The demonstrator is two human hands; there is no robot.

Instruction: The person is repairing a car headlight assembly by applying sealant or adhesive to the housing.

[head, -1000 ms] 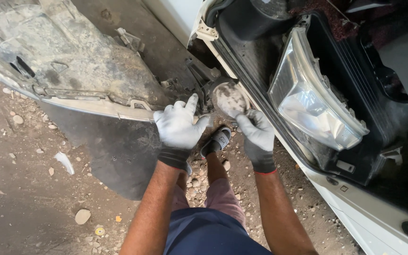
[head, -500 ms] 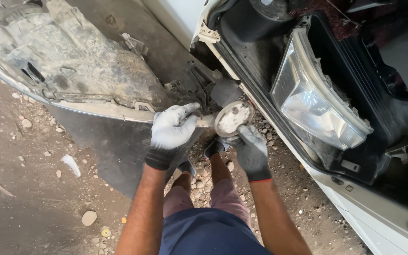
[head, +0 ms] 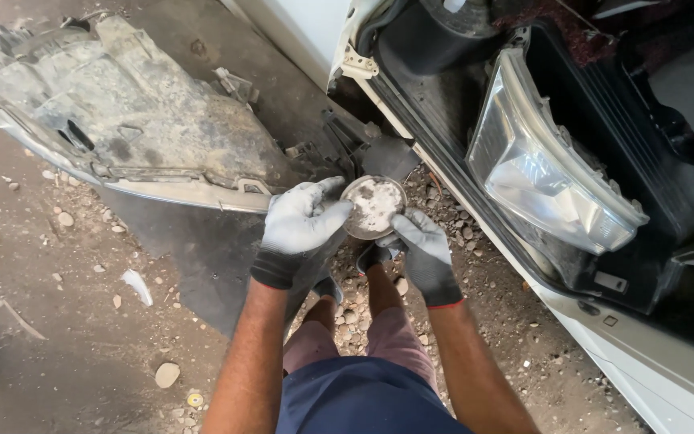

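Between detached bumper (head: 138, 120) and headlight (head: 548, 177), over gravel ground (head: 58, 321): left hand (head: 303, 219) and right hand (head: 419, 245), both gloved, fingers gripping dusty round lamp (head: 373, 206).

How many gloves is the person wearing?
2. The left glove is on the left hand, holding the dusty round lamp from the left side. The right glove is on the right hand, gripping the lamp's lower right edge. None seem hidden.
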